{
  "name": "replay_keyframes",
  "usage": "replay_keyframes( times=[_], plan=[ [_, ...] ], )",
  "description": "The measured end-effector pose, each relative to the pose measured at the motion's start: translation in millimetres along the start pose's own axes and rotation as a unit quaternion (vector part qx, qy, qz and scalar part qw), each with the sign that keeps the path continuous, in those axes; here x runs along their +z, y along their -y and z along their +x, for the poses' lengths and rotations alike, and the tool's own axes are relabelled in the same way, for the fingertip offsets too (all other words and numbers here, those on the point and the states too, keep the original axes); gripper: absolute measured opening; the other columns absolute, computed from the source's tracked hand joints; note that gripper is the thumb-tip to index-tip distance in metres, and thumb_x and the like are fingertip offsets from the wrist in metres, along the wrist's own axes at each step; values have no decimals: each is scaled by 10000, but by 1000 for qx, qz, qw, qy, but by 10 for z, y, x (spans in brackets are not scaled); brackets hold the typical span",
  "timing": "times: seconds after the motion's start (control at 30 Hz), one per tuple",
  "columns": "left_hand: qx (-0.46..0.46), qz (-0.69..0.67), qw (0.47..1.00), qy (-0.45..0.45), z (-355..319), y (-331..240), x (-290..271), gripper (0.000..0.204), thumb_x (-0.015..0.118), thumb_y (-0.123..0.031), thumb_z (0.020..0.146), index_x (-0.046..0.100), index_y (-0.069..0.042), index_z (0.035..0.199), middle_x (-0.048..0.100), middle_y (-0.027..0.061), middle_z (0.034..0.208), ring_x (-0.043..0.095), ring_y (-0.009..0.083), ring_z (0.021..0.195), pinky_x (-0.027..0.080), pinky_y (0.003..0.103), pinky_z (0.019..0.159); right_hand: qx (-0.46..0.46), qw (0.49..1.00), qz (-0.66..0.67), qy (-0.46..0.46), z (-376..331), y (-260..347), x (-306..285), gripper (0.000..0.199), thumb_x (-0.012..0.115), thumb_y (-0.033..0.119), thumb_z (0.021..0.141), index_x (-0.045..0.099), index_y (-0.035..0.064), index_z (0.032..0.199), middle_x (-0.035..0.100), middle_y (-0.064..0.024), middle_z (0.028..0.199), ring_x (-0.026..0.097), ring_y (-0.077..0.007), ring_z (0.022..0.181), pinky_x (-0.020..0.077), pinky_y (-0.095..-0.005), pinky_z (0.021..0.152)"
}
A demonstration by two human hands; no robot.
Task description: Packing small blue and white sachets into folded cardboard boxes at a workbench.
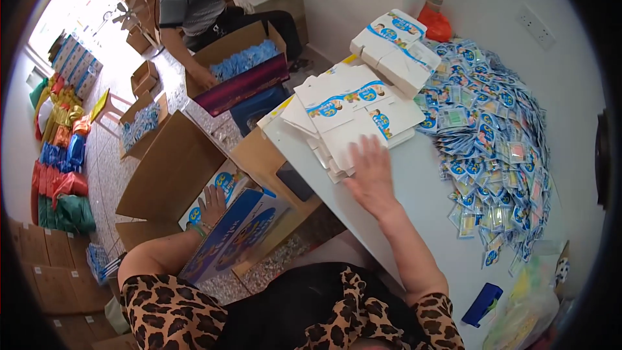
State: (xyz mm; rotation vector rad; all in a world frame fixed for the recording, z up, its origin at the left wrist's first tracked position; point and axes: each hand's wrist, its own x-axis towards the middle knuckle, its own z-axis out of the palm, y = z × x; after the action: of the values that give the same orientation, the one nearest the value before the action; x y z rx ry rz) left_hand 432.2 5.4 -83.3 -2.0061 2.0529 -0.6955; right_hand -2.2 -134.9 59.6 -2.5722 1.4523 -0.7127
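Note:
My left hand (212, 209) reaches into an open brown carton (178, 172), its fingers outstretched on a white-and-blue printed box (225, 185) inside. The carton's near wall (236, 230) is printed blue and purple and hides part of the inside. On the white table, my right hand (371, 176) lies over the near edge of a loose pile of flat white cartons (350, 100) with blue printed bands. Its fingers are stretched out, slightly blurred, and grip nothing that I can see. Behind that pile are bundled flat white cartons (395, 42).
A large heap of small blue sachets (486, 136) covers the table's right side. A dark blue object (483, 304) and a plastic bag (528, 308) lie near me. Across from me a seated person (201, 10) reaches into a box of blue packets (243, 61). Brown cartons (55, 272) stand at the left.

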Motion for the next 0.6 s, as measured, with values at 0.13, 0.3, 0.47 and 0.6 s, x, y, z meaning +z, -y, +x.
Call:
replay_keyframes(
  times=[0.13,0.3,0.47,0.6],
  plan=[
    [27,-96,989,109,219,4,-398,645,551,-406,887,434,45,1332,425,242,1385,381,397,1308,374,473,1022,25,995,-18,90,151,32,332,748,695,306,769,371,107,1413,284,-191,1478,186,-396,1400,161,-570,1120],
    [100,-252,912,309,633,107,-784,605,547,-401,894,470,29,1312,458,226,1360,416,372,1286,387,452,1013,57,992,-30,112,116,-79,382,712,687,333,780,397,96,1386,278,-186,1482,213,-401,1385,180,-557,1116],
    [110,-398,759,503,1243,977,-1185,567,542,-396,900,505,13,1291,491,210,1336,451,348,1264,400,431,1005,21,992,61,110,223,-204,243,574,655,329,792,500,68,1279,429,-204,1390,331,-357,1340,263,-443,1108],
    [7,-384,860,335,1649,824,-2975,368,530,-255,932,598,2,1187,633,161,1124,600,262,1052,480,350,928,31,993,67,89,158,-251,219,459,606,242,821,535,62,1238,478,-209,1353,377,-335,1322,296,-401,1098]
  ],
)
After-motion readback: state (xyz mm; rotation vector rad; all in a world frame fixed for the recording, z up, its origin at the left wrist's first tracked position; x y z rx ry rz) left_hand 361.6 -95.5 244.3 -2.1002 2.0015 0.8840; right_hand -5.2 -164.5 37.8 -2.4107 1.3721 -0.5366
